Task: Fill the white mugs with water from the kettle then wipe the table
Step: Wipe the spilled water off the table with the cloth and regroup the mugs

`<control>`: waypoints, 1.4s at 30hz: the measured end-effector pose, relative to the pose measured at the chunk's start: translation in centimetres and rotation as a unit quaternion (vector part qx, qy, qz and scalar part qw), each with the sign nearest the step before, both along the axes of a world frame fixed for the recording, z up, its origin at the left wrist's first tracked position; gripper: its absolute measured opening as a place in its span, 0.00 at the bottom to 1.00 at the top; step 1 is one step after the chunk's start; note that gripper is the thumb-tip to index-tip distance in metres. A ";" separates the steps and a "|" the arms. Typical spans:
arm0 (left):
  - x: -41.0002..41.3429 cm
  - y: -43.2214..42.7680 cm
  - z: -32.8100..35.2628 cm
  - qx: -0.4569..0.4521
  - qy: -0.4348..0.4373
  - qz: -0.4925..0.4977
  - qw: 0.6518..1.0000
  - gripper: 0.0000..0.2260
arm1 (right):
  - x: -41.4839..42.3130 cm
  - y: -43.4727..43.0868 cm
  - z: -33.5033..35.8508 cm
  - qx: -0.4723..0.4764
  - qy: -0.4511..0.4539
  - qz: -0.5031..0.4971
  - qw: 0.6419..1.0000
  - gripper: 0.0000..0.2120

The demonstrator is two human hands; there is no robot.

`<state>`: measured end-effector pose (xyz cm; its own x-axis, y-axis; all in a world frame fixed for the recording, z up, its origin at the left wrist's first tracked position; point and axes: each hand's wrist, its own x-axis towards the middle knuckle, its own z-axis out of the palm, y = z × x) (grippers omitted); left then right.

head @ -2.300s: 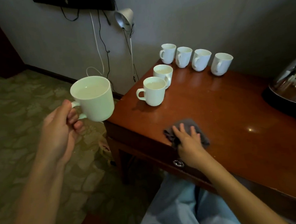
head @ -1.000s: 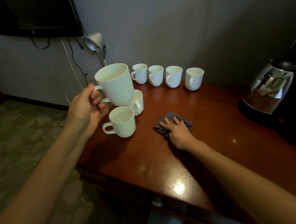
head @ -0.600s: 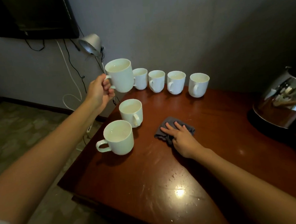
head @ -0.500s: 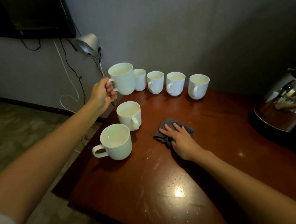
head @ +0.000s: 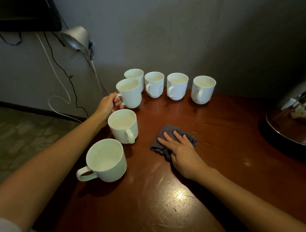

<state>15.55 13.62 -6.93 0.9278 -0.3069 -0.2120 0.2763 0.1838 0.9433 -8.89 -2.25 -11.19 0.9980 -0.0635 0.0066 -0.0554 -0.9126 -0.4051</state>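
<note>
The mug (head: 129, 93) in my left grip (head: 109, 105) has come down since the earlier frame and is now low at the back-left corner of the worktop (head: 222, 147), just in front of the row of 4 mugs (head: 177, 85); my fingers (head: 118, 101) curl around its handle (head: 119, 95). My right grip (head: 184, 150) is spread out, straight fingers (head: 178, 135) flat on the grey cloth (head: 156, 147). 2 more mugs (head: 121, 134) stand near the left edge, the kettle (head: 292, 121) at far right.

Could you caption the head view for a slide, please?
Left hand holds a white mug by its handle; right hand presses a grey cloth on the table.
</note>
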 end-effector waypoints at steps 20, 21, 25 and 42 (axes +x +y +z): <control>0.9 -1.2 -1.4 0.051 -0.003 -0.015 0.999 0.18 | 0.1 -0.1 -0.4 -0.002 -0.013 -0.002 1.000 0.27; 0.9 -1.2 -1.4 0.063 -0.008 -0.013 0.998 0.18 | 0.1 -0.1 -0.4 -0.003 -0.014 -0.002 1.000 0.27; 0.1 -0.5 -0.6 0.182 -0.055 -0.029 0.981 0.15 | 0.0 -0.1 -0.4 -0.006 -0.008 0.001 1.000 0.27; -19.2 16.9 -0.7 0.278 -0.155 -0.033 0.947 0.13 | -3.4 2.9 0.0 0.000 0.021 -0.049 0.999 0.28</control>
